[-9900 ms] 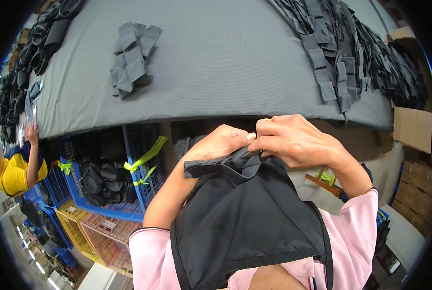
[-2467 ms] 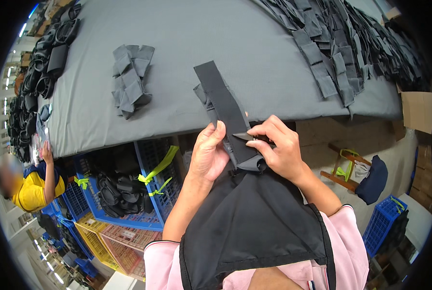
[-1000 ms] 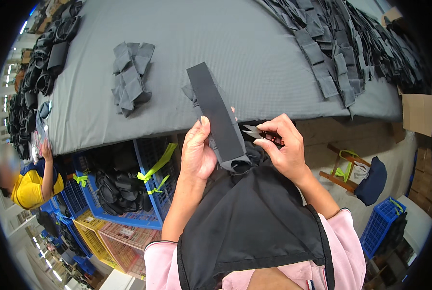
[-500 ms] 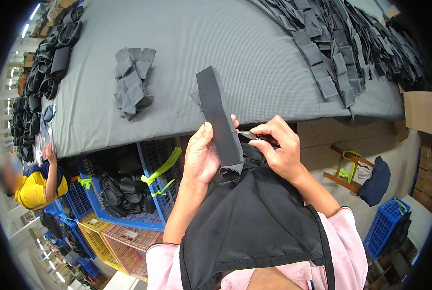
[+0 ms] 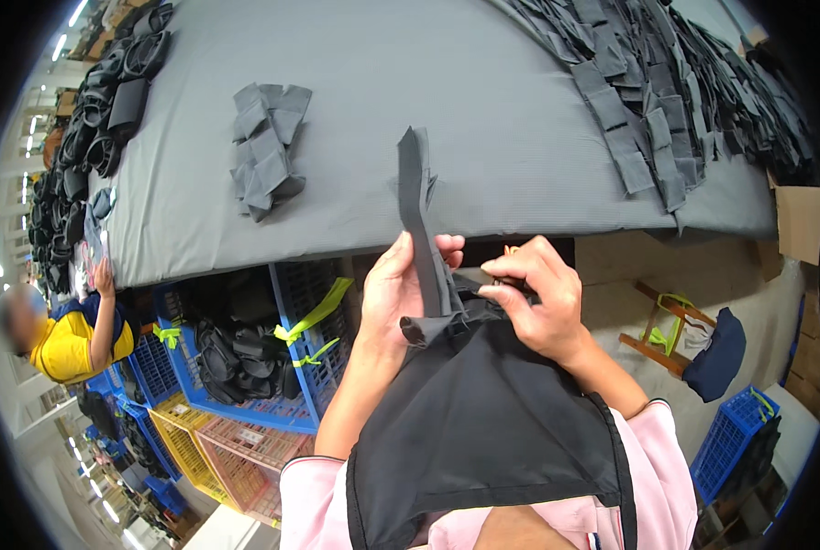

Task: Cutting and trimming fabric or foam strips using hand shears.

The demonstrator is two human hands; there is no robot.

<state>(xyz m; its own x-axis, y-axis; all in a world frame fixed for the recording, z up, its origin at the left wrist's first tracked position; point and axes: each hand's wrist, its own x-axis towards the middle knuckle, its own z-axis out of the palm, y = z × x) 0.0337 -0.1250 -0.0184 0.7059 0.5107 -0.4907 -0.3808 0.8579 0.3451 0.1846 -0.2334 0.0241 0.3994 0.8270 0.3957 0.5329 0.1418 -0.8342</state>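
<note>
My left hand (image 5: 387,298) is closed on a long strip of dark grey fabric (image 5: 412,197), held upright and edge-on just off the table's near edge. Its lower end curls out below my palm, and loose threads hang from its side. In my right hand (image 5: 548,298) are small thread snips (image 5: 471,275), gripped between thumb and fingers, their blades pointing left at the strip's edge. Whether the blades touch the fabric I cannot tell. A black apron (image 5: 493,422) covers my front below both hands.
Folded grey fabric pieces (image 5: 268,156) lie on the grey-covered table (image 5: 355,92). Many more strips (image 5: 630,101) pile up at the far right. Blue crates (image 5: 236,412) with black goods stand below left; a wooden stool (image 5: 671,330) stands right. Another person (image 5: 75,339) is at far left.
The fabric strip has turned from its broad face to its narrow edge in my left hand. My right hand has shifted slightly with the snips. The view has moved a little.
</note>
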